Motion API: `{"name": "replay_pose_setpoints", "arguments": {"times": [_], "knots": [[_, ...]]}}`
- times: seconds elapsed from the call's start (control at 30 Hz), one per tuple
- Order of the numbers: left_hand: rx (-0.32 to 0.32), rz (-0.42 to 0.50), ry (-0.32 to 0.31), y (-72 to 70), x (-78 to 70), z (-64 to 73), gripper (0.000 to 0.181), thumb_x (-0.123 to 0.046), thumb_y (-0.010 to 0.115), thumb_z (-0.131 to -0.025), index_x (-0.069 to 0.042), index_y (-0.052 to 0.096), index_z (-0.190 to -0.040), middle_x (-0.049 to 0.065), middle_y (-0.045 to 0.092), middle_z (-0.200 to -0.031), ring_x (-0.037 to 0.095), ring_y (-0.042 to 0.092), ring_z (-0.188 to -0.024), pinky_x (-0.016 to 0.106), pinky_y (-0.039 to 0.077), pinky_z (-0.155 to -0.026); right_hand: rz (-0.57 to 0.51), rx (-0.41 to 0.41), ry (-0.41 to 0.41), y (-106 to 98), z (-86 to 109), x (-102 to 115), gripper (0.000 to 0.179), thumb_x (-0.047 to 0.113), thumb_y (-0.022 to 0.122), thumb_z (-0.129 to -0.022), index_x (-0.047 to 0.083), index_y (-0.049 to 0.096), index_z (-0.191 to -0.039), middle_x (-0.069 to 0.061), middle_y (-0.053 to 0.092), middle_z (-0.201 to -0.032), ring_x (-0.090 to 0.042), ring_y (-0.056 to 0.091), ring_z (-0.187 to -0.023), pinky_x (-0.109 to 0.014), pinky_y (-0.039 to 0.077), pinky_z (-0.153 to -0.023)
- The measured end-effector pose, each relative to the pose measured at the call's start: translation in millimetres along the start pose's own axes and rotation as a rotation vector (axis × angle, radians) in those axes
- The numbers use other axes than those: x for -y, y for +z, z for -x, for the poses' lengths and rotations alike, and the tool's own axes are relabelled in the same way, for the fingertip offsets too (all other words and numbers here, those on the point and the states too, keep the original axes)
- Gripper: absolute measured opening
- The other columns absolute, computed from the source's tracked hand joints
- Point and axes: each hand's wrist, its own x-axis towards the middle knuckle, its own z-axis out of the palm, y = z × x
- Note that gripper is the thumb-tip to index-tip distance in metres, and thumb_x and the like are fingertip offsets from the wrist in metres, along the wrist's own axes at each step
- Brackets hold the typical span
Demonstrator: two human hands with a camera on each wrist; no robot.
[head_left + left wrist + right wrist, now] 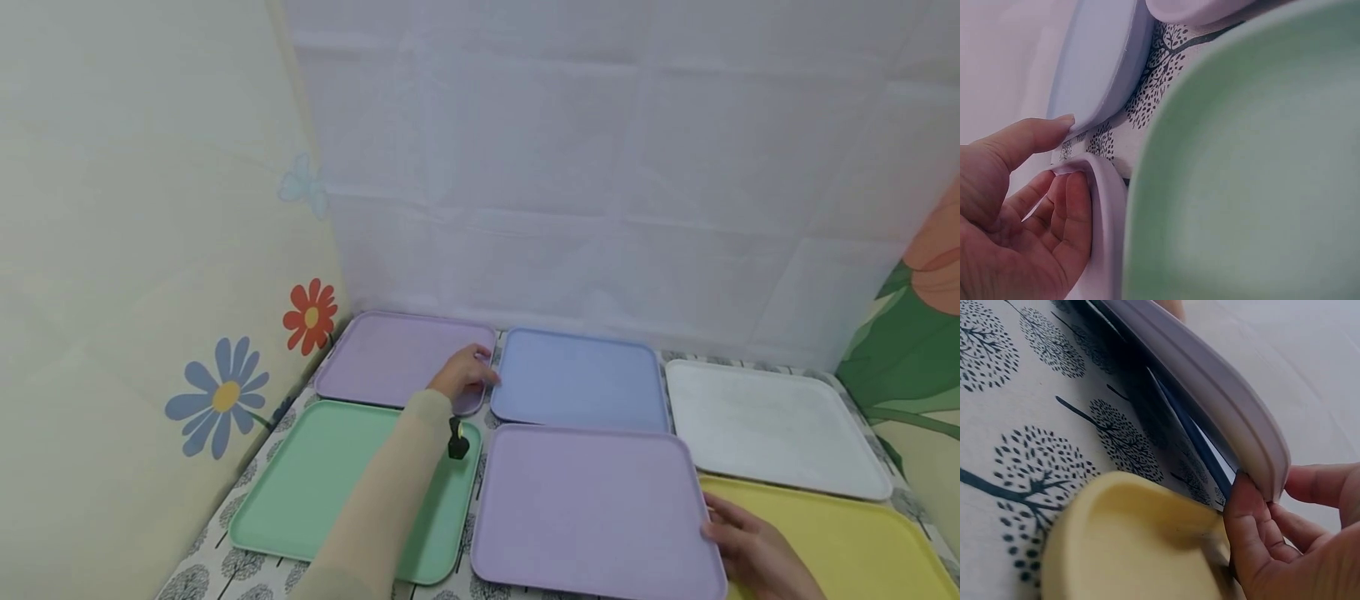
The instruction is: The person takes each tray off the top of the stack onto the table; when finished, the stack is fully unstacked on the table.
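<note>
My right hand [761,546] pinches the right edge of the near purple tray [592,508]. In the right wrist view, that purple tray [1235,406] is tilted up off the cloth, with the fingers [1250,519] at its rim. My left hand [462,372] reaches between the far purple tray [405,354] and the blue tray [577,379]. In the left wrist view, its fingers [1075,212] lie against the inside of the purple rim [1107,206]. The thumb [1041,132] is spread apart from them, at the corner of the blue tray [1094,62].
Below the left forearm lies a green tray [322,475]. A white tray [772,425] is at the far right, and a yellow tray [855,533] sits partly behind the right hand. Tree-patterned cloth [255,500] covers the table; a pale sheet [525,167] hangs behind it.
</note>
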Motion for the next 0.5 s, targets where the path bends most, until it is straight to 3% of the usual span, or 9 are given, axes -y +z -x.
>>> {"name": "replay_pose_setpoints", "arguments": {"times": [0.27,0.5], "knots": [[0.007,0.019,0.016,-1.7,-0.1,1.8,0.062,-0.001,0.082,-0.078,-0.006,0.055,-0.133,0.012,0.062,-0.108,0.019,0.056,-0.086,0.024,0.051,-0.068,0.06,-0.009,-0.023,2.3,4.8,-5.7,0.078,0.013,0.069,-0.095,-0.008,0.023,-0.156,-0.032,0.054,-0.138,-0.027,0.07,-0.103,-0.051,0.058,-0.089],[0.009,0.032,0.01,-2.0,-0.6,2.8,0.061,0.0,0.082,-0.077,-0.006,0.055,-0.133,0.011,0.063,-0.104,0.018,0.056,-0.082,0.023,0.049,-0.064,0.18,0.007,-0.048,4.0,9.1,-12.0,0.082,0.021,0.07,-0.095,-0.01,0.023,-0.155,-0.029,0.06,-0.131,-0.029,0.07,-0.101,-0.05,0.059,-0.086]]}}
